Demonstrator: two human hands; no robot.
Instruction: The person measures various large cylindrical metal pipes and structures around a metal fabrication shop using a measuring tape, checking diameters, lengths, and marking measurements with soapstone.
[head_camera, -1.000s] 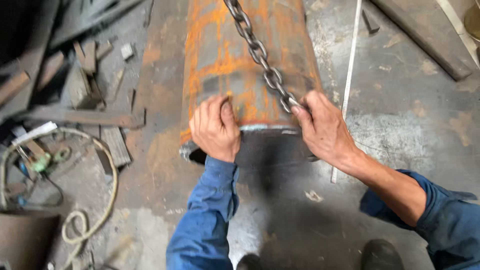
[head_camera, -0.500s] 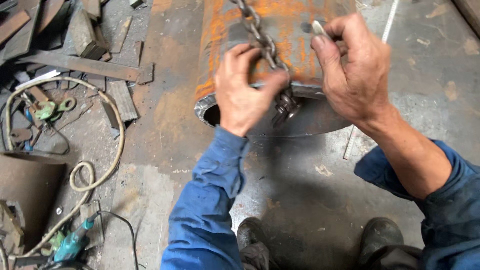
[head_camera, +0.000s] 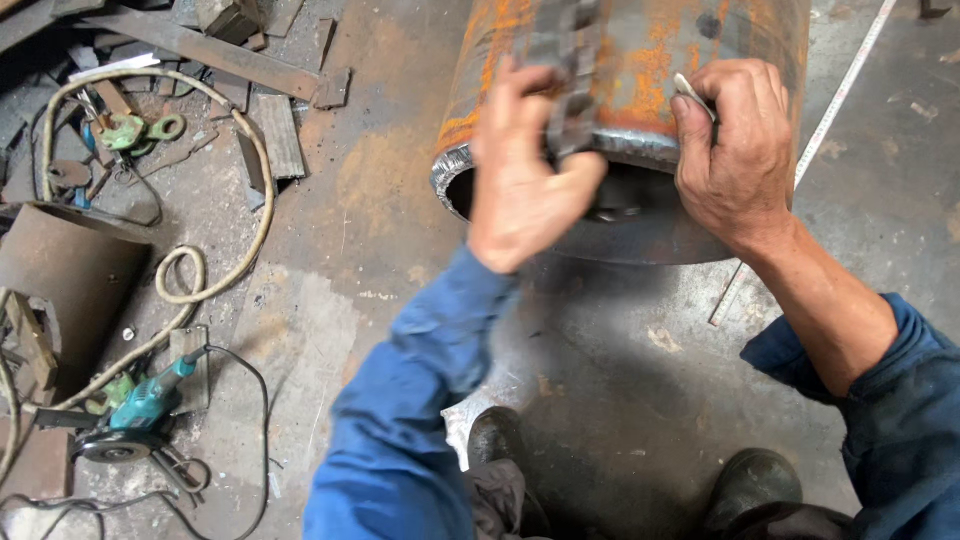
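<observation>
A large rusty steel pipe (head_camera: 650, 60) lies on the concrete floor with its open end toward me. A heavy chain (head_camera: 570, 60) runs along its top and is blurred by motion. My left hand (head_camera: 525, 180) grips the chain at the pipe's rim. At the rim further right, my right hand (head_camera: 735, 150) pinches a small shiny metal piece (head_camera: 692, 90) between thumb and fingers. Both sleeves are blue.
Scrap steel bars (head_camera: 200, 45) and plates lie at the upper left. A pale hose (head_camera: 200, 270) loops across the floor to a teal angle grinder (head_camera: 140, 410). A rusty cylinder (head_camera: 70, 280) sits at left. A tape measure strip (head_camera: 840, 100) runs at right. My boots (head_camera: 500, 440) stand below.
The view has tilted down and the pipe end has come nearer. My left hand has slid down the chain to the rim. My right hand stays at the rim with the metal piece.
</observation>
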